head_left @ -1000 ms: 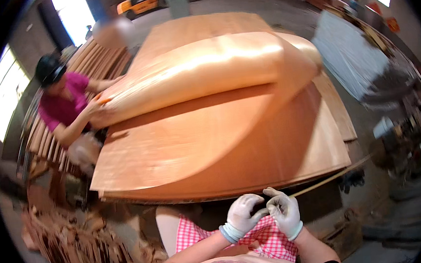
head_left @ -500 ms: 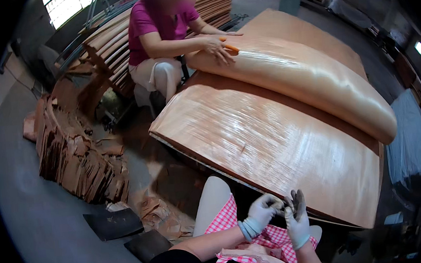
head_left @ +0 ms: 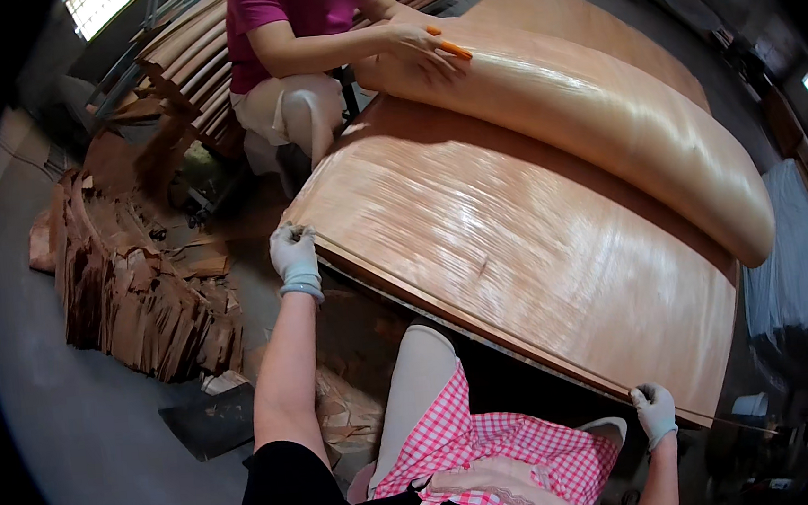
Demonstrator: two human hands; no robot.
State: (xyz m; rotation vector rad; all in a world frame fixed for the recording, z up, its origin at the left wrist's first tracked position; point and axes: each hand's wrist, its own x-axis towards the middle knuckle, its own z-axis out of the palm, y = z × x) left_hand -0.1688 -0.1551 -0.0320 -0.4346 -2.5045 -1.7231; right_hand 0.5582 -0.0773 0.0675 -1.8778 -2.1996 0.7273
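Note:
My gloved left hand (head_left: 294, 254) is stretched out to the far left corner of a wide wood veneer sheet (head_left: 499, 254), its fingers pinched at the edge. Down at the near right part of the same edge, my gloved right hand (head_left: 656, 411) is also pinched closed. A thin string-like line (head_left: 731, 423) trails off to the right from it. What the left fingers hold is too small to make out. Across the stack, the top veneer is folded back into a large roll (head_left: 583, 115). A co-worker's hand (head_left: 426, 49) rests on this roll with an orange-handled tool (head_left: 449, 44).
The co-worker (head_left: 279, 53) sits at the stack's left end, before a pile of curved wood pieces (head_left: 190, 65). Torn veneer scraps (head_left: 141, 283) stand heaped on the left floor, near a dark flat sheet (head_left: 211, 423). Plastic-wrapped material (head_left: 784, 251) is at the right.
My hands, close together above my lap before, have spread apart to the near edge of the veneer: left to the far left corner, right toward the right end. The view has tilted slightly downward.

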